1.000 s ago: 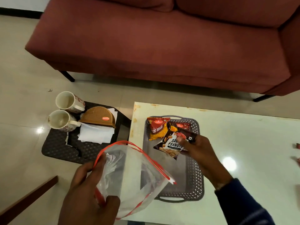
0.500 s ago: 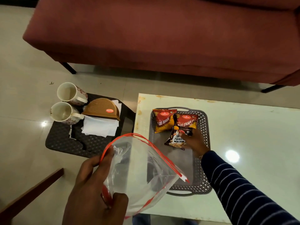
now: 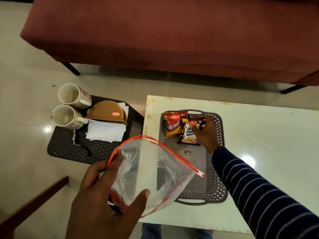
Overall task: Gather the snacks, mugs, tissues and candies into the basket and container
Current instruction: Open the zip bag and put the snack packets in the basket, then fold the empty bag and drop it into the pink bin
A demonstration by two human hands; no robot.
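Three snack packets in grey tray (image 3: 214,190), far end. Right hand (image 3: 206,133) pinching peanuts packet (image 3: 188,133), long axis running away from me. Left hand (image 3: 103,200) clamped on open zip bag (image 3: 151,171), mouth facing right, just beside tray.

Snack packets (image 3: 174,125) lie in the tray (image 3: 215,192) on the table (image 3: 269,135); left, on the floor mat (image 3: 65,147), two mugs (image 3: 67,97) (side by side) beside a napkin holder (image 3: 107,111).

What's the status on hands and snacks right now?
Left hand holding clear zip bag open. Right hand on peanut packet in grey basket. Bhujia packet alongside. Nothing blocking.
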